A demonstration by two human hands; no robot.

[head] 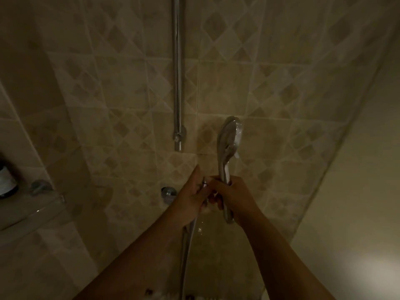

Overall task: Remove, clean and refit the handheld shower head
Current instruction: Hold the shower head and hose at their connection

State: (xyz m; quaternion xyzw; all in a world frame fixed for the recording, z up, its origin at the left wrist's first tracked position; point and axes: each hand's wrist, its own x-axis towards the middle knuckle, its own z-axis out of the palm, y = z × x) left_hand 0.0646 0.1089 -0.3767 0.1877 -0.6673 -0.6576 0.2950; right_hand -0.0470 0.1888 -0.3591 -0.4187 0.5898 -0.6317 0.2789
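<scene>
Where the grip lies: right hand [233, 198], fingers curled round the handle of the chrome handheld shower head [229, 137]; the handle's lower end juts out below the palm.
Shower head, position: upright in front of the wall, spray face turned to the right, wet and glinting.
Left hand [192, 193]: just beside the right, the fingertips of the two touching; fingers closed on the upper end of the flexible silver metal hose [186, 245] (its tip is hidden among the fingers).
Hose, run: hangs straight down from under the left hand, between the two forearms.
Round chrome wall fitting [167, 192]: on the wall just left of the left hand.
Vertical chrome riser rail [177, 72]: fixed to the wall above, left of the shower head, apart from it.
Beige diamond-patterned tiled wall [108, 105]: behind everything.
Glass corner shelf [32, 211]: far left, on a chrome bracket.
Dark bottle with a pale label [6, 180]: standing on the shelf at the picture's edge; label unreadable in the dim light.
</scene>
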